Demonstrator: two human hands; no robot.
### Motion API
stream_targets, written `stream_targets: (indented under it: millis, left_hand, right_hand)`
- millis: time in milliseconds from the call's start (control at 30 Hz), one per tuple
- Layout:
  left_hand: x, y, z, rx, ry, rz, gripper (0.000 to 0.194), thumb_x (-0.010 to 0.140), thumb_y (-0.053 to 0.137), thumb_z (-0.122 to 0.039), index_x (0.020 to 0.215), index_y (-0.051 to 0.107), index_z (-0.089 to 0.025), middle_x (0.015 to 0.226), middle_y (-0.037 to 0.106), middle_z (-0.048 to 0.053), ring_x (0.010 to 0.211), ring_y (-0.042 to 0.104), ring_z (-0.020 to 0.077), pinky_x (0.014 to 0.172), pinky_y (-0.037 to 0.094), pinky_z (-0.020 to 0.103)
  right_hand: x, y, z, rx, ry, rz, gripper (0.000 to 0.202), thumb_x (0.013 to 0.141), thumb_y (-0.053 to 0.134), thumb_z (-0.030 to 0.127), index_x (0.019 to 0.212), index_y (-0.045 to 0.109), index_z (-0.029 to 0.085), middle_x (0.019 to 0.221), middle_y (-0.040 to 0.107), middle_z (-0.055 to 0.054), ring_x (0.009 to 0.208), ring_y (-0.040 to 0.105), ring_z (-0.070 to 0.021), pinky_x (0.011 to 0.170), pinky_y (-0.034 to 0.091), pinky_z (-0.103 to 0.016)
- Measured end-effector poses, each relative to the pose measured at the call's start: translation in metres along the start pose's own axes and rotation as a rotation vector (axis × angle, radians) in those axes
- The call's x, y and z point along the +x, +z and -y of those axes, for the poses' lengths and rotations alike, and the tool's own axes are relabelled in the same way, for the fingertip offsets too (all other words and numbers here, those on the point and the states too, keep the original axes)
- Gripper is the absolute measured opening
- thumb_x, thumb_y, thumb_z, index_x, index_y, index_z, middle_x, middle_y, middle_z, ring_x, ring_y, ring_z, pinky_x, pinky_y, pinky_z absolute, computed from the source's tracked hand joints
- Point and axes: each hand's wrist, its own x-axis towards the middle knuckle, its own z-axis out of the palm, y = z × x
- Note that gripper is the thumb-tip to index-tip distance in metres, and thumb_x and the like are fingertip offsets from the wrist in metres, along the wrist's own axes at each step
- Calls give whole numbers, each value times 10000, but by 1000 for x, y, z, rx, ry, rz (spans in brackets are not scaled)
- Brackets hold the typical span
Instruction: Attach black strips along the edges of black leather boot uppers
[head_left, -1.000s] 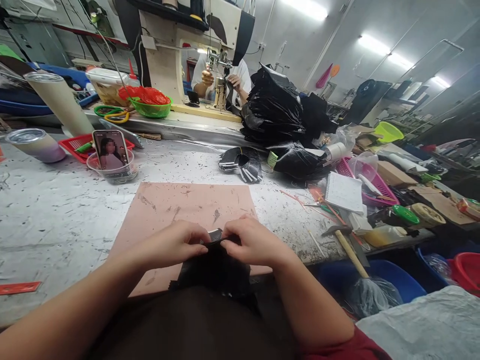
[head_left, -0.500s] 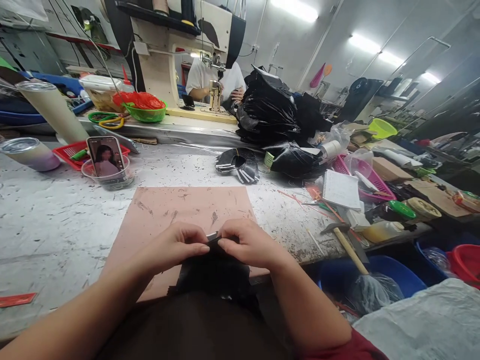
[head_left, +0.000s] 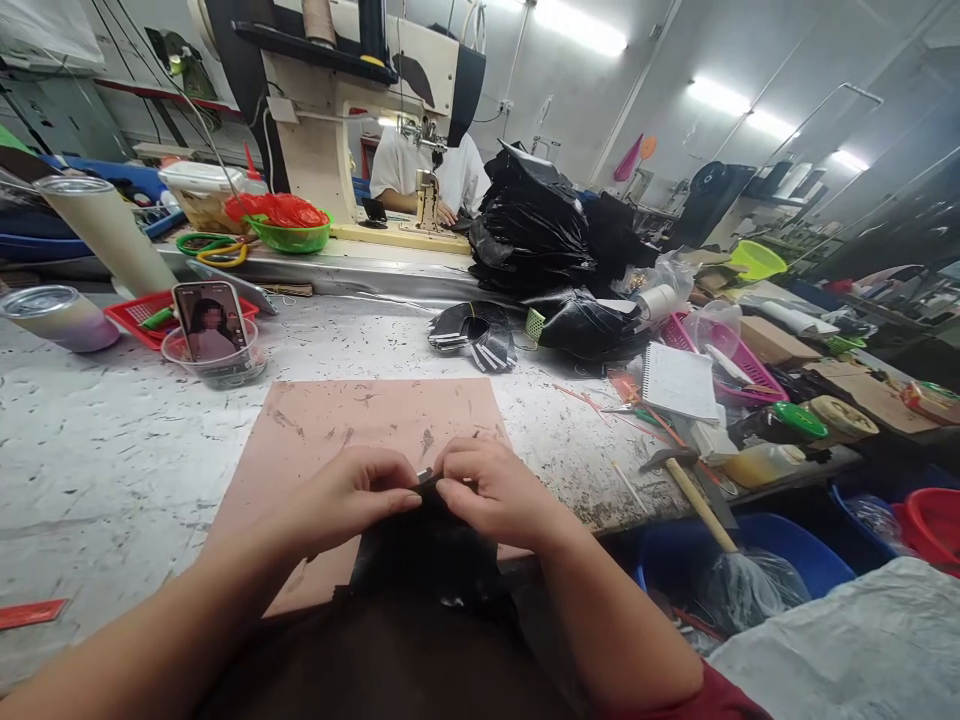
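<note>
Between finger and thumb, my left hand (head_left: pixel 367 490) pinches the upper edge of a black leather-like piece (head_left: pixel 424 550). Close beside it, my right hand (head_left: pixel 487 485) grips the same edge, its fingers curled. A small pale strip shows at the edge between the two hands. The black piece hangs down toward my lap over the front of a pinkish board (head_left: pixel 375 410), and its lower part blends into dark cloth. Beyond the board lies a ring-shaped bundle of black strips with white ends (head_left: pixel 491 340).
A phone (head_left: pixel 211 320) leans in a clear tub at left, near two tumblers (head_left: pixel 56 315). Behind stands a sewing machine (head_left: pixel 315 130), with a person beyond it. Stacked black pieces (head_left: pixel 532 225) rise at centre right. A hammer (head_left: pixel 701 500) and notebook (head_left: pixel 680 380) lie at right.
Both hands keep their pinch on the black piece, and less of the pale strip shows between them. The person behind the machine has lowered a hand to its bed.
</note>
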Motion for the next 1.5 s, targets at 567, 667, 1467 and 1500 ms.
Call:
stream_targets:
  millis: [567, 667, 1467, 1500]
  left_hand:
    - [0, -3, -5, 102, 8, 34, 248, 731, 512, -402, 697, 532, -157, 620, 453, -20, 594, 405, 122, 542, 333, 225]
    - [1, -2, -4, 91, 5, 27, 268, 720, 515, -404, 802, 589, -160, 603, 440, -29, 574, 399, 121, 530, 331, 224]
    - [3, -5, 6, -2, 11, 155, 288, 759, 540, -392, 890, 634, -154, 712, 565, 6, 665, 478, 142, 605, 388, 227]
    - [3, -4, 7, -18, 0, 159, 306, 758, 541, -407, 906, 626, -152, 689, 534, -2, 642, 453, 132, 584, 372, 221]
  right_hand:
    - [-6, -3, -4, -25, -34, -59, 194, 727, 570, 129, 607, 424, 175, 759, 567, -7, 733, 522, -134, 697, 384, -261]
    - [-8, -6, -5, 33, -26, -97, 203, 724, 538, 111, 596, 399, 183, 829, 582, -20, 769, 539, -139, 708, 402, -258]
    - [-7, -7, -13, 234, 25, 60, 121, 824, 532, 170, 704, 515, 179, 918, 646, -23, 840, 575, -149, 765, 426, -275]
    - [-7, -6, -12, 222, 21, 57, 125, 816, 535, 159, 695, 511, 179, 911, 646, -20, 830, 574, -145, 760, 425, -270]
